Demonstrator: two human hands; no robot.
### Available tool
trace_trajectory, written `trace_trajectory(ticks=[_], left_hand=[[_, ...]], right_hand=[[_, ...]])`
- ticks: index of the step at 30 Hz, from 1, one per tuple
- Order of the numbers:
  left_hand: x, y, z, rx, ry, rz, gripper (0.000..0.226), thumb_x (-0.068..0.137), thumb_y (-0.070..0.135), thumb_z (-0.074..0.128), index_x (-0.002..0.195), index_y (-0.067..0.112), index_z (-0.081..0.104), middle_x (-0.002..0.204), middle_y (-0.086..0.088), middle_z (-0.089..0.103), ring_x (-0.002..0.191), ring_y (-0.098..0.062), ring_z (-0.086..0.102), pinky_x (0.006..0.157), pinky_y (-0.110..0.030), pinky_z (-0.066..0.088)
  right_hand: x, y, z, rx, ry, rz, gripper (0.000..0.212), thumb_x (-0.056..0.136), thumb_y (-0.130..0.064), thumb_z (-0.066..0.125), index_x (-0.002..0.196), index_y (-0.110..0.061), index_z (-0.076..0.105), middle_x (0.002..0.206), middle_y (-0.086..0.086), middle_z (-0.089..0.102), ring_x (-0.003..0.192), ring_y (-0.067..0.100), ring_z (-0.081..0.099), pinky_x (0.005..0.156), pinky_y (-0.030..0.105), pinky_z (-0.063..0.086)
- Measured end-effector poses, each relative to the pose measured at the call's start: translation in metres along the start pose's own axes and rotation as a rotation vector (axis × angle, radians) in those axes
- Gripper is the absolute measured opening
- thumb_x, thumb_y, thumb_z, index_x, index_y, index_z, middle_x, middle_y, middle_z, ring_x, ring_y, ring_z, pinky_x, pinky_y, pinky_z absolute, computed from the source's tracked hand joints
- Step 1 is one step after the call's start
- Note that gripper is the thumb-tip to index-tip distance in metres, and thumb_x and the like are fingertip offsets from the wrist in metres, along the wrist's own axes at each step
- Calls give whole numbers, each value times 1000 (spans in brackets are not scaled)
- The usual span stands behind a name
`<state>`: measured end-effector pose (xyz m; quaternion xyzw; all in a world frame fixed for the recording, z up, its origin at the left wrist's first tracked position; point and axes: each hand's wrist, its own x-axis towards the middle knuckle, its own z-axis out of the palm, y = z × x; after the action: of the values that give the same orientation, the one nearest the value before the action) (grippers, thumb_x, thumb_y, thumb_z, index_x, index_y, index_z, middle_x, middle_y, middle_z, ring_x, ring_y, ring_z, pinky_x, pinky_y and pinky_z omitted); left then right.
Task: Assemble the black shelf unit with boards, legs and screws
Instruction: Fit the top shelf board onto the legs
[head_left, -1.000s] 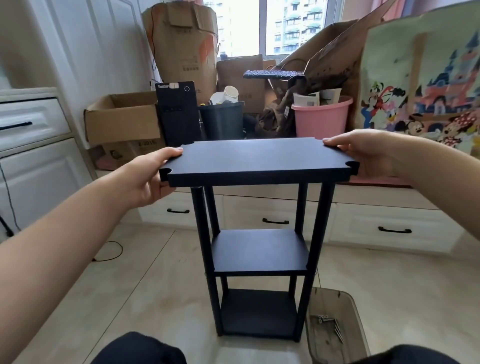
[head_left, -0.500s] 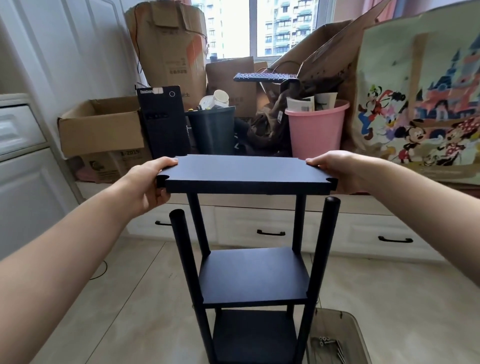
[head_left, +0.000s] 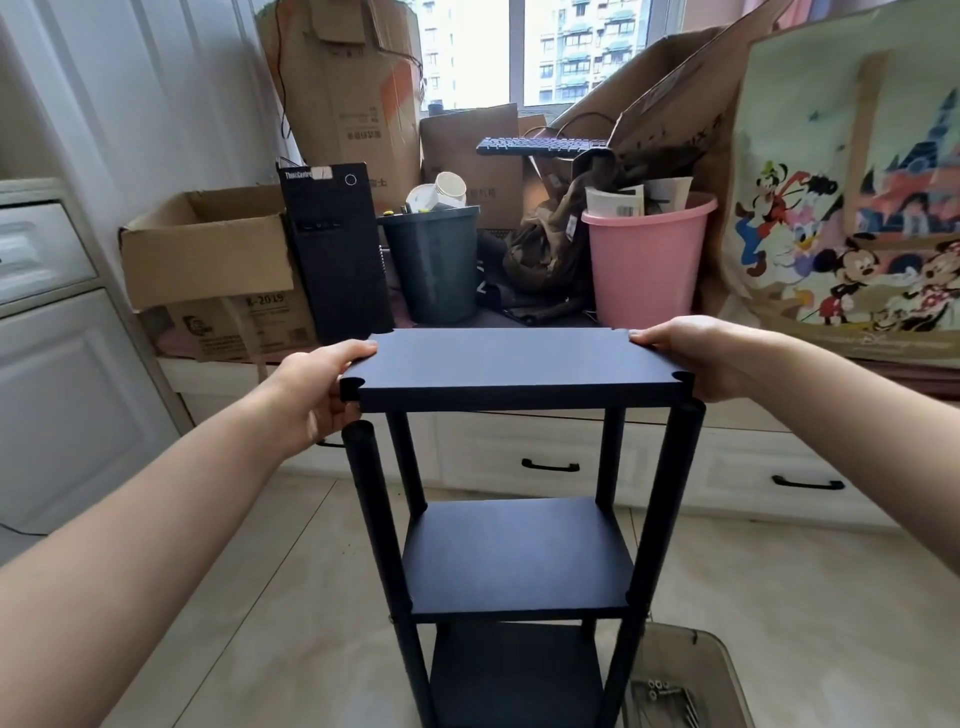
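Two near legs, the near-left leg (head_left: 371, 514) and the near-right leg (head_left: 667, 499), now stand with their rounded tops bare below the top board (head_left: 506, 366). A second ago that board sat level across all four posts; half a second ago its near edge had come up off the front pair, and it stays lifted, with its front corners just above and slightly behind those two tops. The far legs (head_left: 405, 462) still run up under the board's back edge, though whether they touch it I cannot tell. My reading is that the board is being taken off or reseated, so the top tier is not fixed and the corner notches still need lining up with the posts before any screw goes in.

Both hands hold the board by its short ends. The left hand (head_left: 317, 395) clamps the left end, thumb on the top face and fingers curled beneath beside the notch. The right hand (head_left: 696, 358) grips the right end with its fingers lying over the top edge; its underside is hidden.

As for the shelf unit itself, it stands upright on the tiled floor (head_left: 260, 597), matte black, with round posts. The middle board (head_left: 519, 556) sits level with posts at all four corners, and a lower board (head_left: 514, 675) shows beneath. Each corner of the top board has a curved cut-out. A clear plastic tray (head_left: 691, 675) holding screws (head_left: 670, 701) lies on the floor just beside the near-right post.
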<state>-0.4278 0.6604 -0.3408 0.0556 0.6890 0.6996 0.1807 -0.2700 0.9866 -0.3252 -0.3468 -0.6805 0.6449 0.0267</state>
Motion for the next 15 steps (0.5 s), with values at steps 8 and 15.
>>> trace_trajectory(ticks=[8,15], left_hand=[[-2,-11,0,25,15,1,39,93,29,70,124,6,66,93,-7,67,67,-17,63,47,-22,52],[-3,-13,0,22,22,10,36,92,31,72,117,4,67,91,-8,68,69,-19,65,55,-26,54]], right_hand=[[3,-3,3,-23,11,-23,17,99,-28,55,96,-13,62,61,-1,67,46,11,62,46,19,51],[1,-2,7,-36,69,-76,17,99,-23,57,91,-9,61,56,0,66,43,11,62,41,19,49]])
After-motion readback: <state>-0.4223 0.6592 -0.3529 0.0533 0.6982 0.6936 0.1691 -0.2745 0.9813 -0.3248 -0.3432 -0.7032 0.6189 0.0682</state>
